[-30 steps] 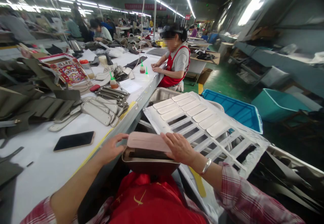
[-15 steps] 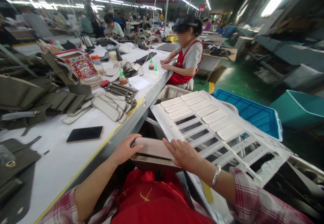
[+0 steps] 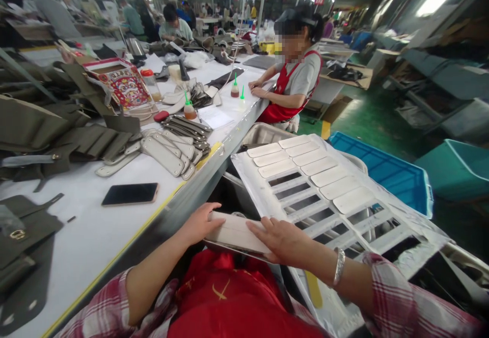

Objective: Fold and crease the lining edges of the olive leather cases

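Observation:
A pale, flat piece with rounded ends (image 3: 235, 232) lies across my lap, over a darker piece whose edge shows along its near side. My left hand (image 3: 200, 224) is closed on its left end, thumb on top. Around the right end my right hand (image 3: 282, 241) is closed, fingers over the upper face. What the fingertips touch underneath is hidden. To the right is a slotted white rack (image 3: 353, 223) carrying several similar pale pieces (image 3: 324, 177).
On the white table (image 3: 87, 246) at left lie a phone (image 3: 130, 194), stacked grey straps (image 3: 162, 154), brown bag parts (image 3: 23, 246) and a glue bottle (image 3: 189, 109). A co-worker in a red apron (image 3: 296, 78) sits beyond. A blue crate (image 3: 397, 175) stands at right.
The pale piece now sits down against the darker piece; the dark gap between them has closed. Both hands have shifted slightly right and down, and the view has moved a little.

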The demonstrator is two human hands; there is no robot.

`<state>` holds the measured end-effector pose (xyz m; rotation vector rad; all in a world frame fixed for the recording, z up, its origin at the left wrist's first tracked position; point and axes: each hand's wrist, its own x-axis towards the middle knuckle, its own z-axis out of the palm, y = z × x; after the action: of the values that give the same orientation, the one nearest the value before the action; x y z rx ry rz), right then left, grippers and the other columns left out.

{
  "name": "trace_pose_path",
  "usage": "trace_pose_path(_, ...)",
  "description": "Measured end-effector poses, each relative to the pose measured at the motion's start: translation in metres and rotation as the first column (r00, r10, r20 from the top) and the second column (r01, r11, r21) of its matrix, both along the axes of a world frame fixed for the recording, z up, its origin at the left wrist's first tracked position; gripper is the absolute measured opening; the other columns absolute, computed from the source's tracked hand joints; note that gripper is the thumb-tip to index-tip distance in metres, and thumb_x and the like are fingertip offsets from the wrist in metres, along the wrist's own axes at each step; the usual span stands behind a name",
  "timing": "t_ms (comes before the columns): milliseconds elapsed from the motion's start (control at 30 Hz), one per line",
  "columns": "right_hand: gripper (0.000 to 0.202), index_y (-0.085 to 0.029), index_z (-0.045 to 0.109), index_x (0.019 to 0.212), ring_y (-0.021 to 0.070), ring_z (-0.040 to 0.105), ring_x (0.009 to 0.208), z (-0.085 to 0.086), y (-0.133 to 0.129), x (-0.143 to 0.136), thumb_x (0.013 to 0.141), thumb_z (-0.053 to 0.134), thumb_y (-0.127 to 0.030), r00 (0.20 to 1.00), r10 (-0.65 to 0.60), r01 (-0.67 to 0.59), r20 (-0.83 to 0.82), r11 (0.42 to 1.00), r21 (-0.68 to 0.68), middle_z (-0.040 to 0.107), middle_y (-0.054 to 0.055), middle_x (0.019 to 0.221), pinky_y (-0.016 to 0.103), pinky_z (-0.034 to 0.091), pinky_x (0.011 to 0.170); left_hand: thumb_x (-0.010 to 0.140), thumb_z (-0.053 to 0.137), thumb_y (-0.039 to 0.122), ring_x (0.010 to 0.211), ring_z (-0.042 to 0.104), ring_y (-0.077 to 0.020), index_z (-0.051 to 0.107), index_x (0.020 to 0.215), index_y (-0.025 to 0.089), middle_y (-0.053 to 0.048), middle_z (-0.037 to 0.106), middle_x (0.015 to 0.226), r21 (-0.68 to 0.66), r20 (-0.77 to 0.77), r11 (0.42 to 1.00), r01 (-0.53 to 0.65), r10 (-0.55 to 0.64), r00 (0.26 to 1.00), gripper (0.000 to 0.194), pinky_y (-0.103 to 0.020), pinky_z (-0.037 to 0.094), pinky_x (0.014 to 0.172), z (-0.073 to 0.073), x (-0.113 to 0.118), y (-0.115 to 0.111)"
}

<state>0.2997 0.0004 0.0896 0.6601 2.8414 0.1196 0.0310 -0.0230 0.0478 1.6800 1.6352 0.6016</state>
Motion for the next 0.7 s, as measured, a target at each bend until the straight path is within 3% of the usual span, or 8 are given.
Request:
trace_pose_path(167,0.081,-0.016,0.024,0.137,0.0229,0.054,0.079,0.003,0.002,0.0,0.07,0.06,-0.044,0.999,0.049,-0.047,0.022,0.996,-0.072,0.048,0.013,0.103,0.032,0.044,0.062,0.075,0.056,0.04,0.116,0.046,-0.0223,0.04,0.128,0.016,-0.011,0.049,0.127,-0.047,-0.048,0.997,0.06,-0.062,0.997,0.059,-0.034,0.033,0.1,-0.002,-0.004,-0.001)
trace_pose_path(300,0.079,-0.015,0.026,0.136,0.0241,0.055,0.079,0.004,0.002,-0.003,0.07,0.06,-0.044,0.998,0.058,-0.054,0.038,0.993,-0.11,0.049,0.015,0.105,0.033,0.045,0.062,0.076,0.056,0.041,0.12,0.041,-0.0235,0.036,0.13,0.016,-0.011,0.044,0.132,-0.019,-0.184,0.992,0.121,-0.122,0.975,0.063,-0.036,0.031,0.101,-0.003,-0.006,0.006)
trace_pose_path(467,0.081,-0.013,0.032,0.131,0.024,0.057,0.075,0.005,0.01,-0.019,0.064,0.065,-0.045,0.994,0.042,-0.023,0.101,0.983,-0.183,0.05,0.017,0.106,0.032,0.046,0.059,0.074,0.06,0.039,0.118,0.041,-0.0278,0.038,0.129,0.017,-0.011,0.045,0.131,0.085,-0.481,0.978,0.19,-0.127,0.867,0.063,-0.042,0.032,0.098,0.007,-0.002,0.016)
trace_pose_path(567,0.077,-0.013,0.038,0.127,0.025,0.058,0.074,0.006,0.012,-0.029,0.062,0.067,-0.043,0.995,0.019,0.001,0.101,0.981,-0.192,0.052,0.016,0.101,0.032,0.046,0.058,0.078,0.057,0.027,0.117,0.04,-0.0297,0.045,0.123,0.018,-0.011,0.045,0.13,0.206,-0.619,0.941,0.27,-0.089,0.781,0.047,-0.045,0.031,0.096,0.019,0.017,0.008)
trace_pose_path(633,0.072,-0.014,0.04,0.124,0.0255,0.058,0.074,0.006,0.012,-0.031,0.062,0.068,-0.04,0.997,-0.005,0.022,0.081,0.979,-0.201,0.053,0.015,0.098,0.032,0.046,0.059,0.082,0.051,0.021,0.108,0.045,-0.026,0.051,0.114,0.018,-0.009,0.052,0.121,0.194,-0.624,0.882,0.429,-0.227,0.748,0.033,-0.04,0.037,0.09,0.023,0.036,-0.004)
trace_pose_path(700,0.071,-0.016,0.041,0.124,0.0262,0.059,0.076,0.007,0.011,-0.029,0.062,0.067,-0.039,0.997,-0.042,0.053,0.057,0.973,-0.227,0.054,0.014,0.098,0.033,0.046,0.063,0.082,0.052,0.028,0.094,0.05,-0.023,0.055,0.104,0.017,-0.008,0.057,0.107,0.121,-0.584,0.819,0.561,-0.398,0.708,0.025,-0.035,0.042,0.081,0.024,0.053,-0.015)
